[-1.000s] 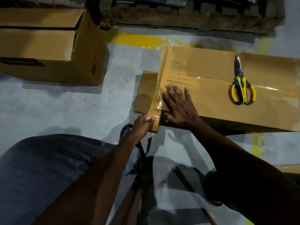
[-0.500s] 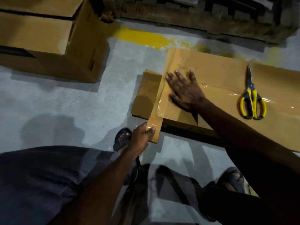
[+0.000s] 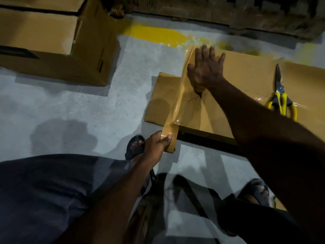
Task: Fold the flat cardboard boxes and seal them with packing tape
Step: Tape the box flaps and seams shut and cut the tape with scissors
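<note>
Presently sealing: right hand (image 3: 205, 69), fingers (image 3: 204, 52) spread, flattens tape (image 3: 175, 110) on box (image 3: 249, 74); left hand (image 3: 154, 146) pinches its near end. Next, likely cutting.

The grey concrete floor (image 3: 70, 111) bears a yellow paint stripe (image 3: 154, 35). On it stand 2 cardboard boxes well apart, the left box (image 3: 52, 50) and the right box (image 3: 246, 71), with a wooden pallet (image 3: 228, 13) behind and 2 sandalled feet (image 3: 135, 147) in front.

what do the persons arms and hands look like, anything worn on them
Both are bare: no gloves, rings or watch show on the left hand or the right hand. No sleeves show on the left forearm or right forearm; nearer the frame edge the right arm is too dark to judge.
</note>
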The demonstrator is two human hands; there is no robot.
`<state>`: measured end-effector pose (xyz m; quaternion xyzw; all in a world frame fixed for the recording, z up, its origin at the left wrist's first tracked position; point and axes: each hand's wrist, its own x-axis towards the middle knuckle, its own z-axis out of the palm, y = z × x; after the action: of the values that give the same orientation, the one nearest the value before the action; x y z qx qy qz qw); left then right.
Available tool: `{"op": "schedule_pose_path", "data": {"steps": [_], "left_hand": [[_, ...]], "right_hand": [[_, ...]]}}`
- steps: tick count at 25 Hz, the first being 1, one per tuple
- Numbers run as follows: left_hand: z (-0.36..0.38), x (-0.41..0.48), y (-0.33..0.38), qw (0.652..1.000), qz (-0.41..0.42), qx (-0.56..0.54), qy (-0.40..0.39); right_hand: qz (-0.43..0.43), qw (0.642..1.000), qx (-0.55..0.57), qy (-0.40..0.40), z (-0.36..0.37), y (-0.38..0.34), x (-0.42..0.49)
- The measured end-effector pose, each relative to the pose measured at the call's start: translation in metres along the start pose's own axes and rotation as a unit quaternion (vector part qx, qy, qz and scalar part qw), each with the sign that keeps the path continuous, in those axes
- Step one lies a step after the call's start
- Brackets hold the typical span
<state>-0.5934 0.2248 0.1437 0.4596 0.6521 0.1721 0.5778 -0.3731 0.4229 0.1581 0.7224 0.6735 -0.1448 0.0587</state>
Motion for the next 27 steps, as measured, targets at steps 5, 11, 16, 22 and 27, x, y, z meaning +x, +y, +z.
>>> {"op": "schedule_pose_path", "data": {"steps": [5, 11, 16, 22, 27], "left_hand": [[0.000, -0.010, 0.008, 1.000, 0.001, 0.018, 0.003], [-0.006, -0.012, 0.008, 0.992, -0.031, 0.120, -0.001], [-0.002, -0.010, -0.001, 0.991, -0.077, 0.104, 0.023], [-0.006, 0.002, 0.002, 0.999, -0.005, 0.035, 0.003], [-0.010, 0.001, 0.006, 0.999, 0.004, -0.018, -0.030]], "right_hand": [[-0.156, 0.987, -0.009, 0.030, 0.060, -0.025, -0.129], [-0.128, 0.990, -0.054, 0.000, 0.068, -0.028, -0.132], [-0.116, 0.992, -0.048, -0.015, 0.063, -0.031, -0.134], [-0.111, 0.992, -0.024, -0.058, 0.045, -0.018, -0.126], [0.134, 0.981, 0.032, 0.134, 0.023, 0.081, -0.149]]}}
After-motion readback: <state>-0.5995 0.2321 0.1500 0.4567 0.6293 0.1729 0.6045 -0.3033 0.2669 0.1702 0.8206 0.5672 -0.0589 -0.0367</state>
